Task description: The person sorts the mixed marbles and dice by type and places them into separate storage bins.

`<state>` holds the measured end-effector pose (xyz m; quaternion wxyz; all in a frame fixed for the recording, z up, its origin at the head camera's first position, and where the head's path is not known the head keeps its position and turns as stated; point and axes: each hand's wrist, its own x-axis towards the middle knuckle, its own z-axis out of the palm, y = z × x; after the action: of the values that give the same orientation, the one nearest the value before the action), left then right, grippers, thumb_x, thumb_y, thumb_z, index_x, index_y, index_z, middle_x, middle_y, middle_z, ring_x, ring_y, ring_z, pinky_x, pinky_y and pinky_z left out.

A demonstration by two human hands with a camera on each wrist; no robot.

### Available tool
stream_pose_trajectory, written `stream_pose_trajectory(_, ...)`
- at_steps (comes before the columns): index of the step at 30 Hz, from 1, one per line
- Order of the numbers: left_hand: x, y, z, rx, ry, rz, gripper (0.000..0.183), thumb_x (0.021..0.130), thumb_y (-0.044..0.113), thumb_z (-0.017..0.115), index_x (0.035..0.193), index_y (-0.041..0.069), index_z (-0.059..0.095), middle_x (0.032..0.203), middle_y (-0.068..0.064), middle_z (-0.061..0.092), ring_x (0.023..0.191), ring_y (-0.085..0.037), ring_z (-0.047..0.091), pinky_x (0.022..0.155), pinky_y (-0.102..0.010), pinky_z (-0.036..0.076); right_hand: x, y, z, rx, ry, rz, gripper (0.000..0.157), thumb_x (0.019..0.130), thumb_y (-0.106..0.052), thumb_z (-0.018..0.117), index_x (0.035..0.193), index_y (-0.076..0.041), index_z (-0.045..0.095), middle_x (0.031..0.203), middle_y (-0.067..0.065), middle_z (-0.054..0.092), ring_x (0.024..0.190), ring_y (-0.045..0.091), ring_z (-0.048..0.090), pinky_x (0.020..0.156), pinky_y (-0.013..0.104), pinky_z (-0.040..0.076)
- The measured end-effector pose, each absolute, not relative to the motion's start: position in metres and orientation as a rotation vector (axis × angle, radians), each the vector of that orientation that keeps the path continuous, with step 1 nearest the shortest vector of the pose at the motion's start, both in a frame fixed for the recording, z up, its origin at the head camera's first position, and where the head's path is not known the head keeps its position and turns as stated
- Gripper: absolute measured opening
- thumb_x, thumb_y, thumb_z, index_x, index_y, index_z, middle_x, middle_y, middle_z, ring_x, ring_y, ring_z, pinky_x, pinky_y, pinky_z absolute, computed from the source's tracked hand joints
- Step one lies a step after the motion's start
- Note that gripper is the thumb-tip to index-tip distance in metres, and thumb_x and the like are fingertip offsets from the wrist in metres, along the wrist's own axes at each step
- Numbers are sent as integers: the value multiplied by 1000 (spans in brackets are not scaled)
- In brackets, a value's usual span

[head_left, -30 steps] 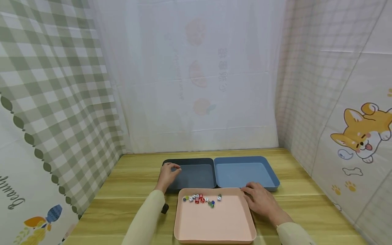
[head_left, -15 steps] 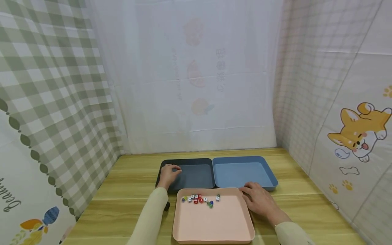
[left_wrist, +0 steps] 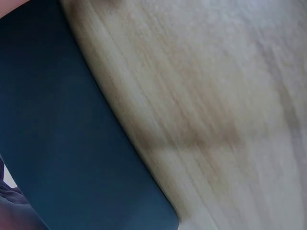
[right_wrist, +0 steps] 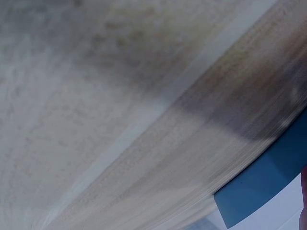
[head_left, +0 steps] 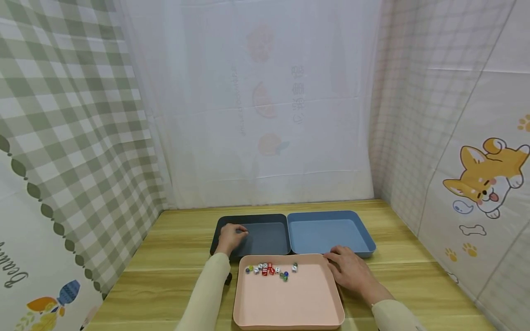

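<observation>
My left hand (head_left: pixel 231 238) is over the left part of the dark grey-blue tray (head_left: pixel 271 250), palm down, with thumb and forefinger brought together. I cannot tell whether a small piece sits between those fingertips. In the left wrist view the wall of the dark tray (left_wrist: pixel 81 139) fills the left side. My right hand (head_left: pixel 349 271) rests relaxed at the far right corner of the pink tray (head_left: pixel 290 305), fingertips at its rim. Along the far side of that tray lie red dice (head_left: pixel 264 271), white dice (head_left: pixel 256 271) and small glass marbles (head_left: pixel 285 277) in green, blue and yellow.
A lighter blue tray (head_left: pixel 327 232) stands to the right of the dark one, side against side. All the trays lie on a wood-grain table (head_left: pixel 165 257). A white cloth (head_left: pixel 265 184) hangs behind, with patterned cloths on both sides. A small black object (head_left: pixel 228 278) shows beside the left sleeve.
My left hand has moved slightly right and nearer over the dark tray, and lower. The view has shifted a little. My right hand stays at the pink tray's corner.
</observation>
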<state>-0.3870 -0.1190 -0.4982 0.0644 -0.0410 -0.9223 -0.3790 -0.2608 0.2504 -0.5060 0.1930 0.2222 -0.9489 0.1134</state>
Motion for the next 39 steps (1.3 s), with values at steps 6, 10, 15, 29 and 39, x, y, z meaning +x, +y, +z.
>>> stream_pose_trajectory(6,-383,-116,-498,-130,-2771,-1121,13,93,16,70,101,9,77,127,-22,59,126,-47,45,97,-61,41,-260,251,-506,616,-2666,327,22,90,-16,70,112,-12,74,106,6,62,97,27,58,80,46,52)
stream_pose_trajectory(10,-383,-115,-499,-121,-2770,-1136,17,94,16,69,107,8,76,130,-22,57,127,-47,44,98,-60,41,-259,251,-506,609,-2668,329,22,90,-16,71,112,-13,74,106,5,62,96,27,58,79,45,52)
stream_pose_trajectory(15,-387,-117,-499,-109,-2783,-1165,21,96,19,67,112,8,74,137,-23,52,131,-47,39,101,-61,38,-258,251,-504,607,-2654,324,22,89,-14,72,111,-12,74,105,5,61,95,26,58,79,45,52)
stream_pose_trajectory(29,-386,-115,-488,-245,-2718,-1186,24,95,18,68,114,5,72,134,-22,53,130,-44,42,100,-57,41,-260,250,-507,614,-2648,313,22,90,-16,71,111,-12,74,106,7,62,95,28,57,80,47,52)
stream_pose_trajectory(39,-383,-109,-478,-361,-2695,-1275,26,96,18,67,118,4,71,138,-23,50,133,-42,41,103,-59,38,-260,249,-506,613,-2646,322,23,89,-15,71,112,-12,74,106,7,62,96,28,58,80,47,52)
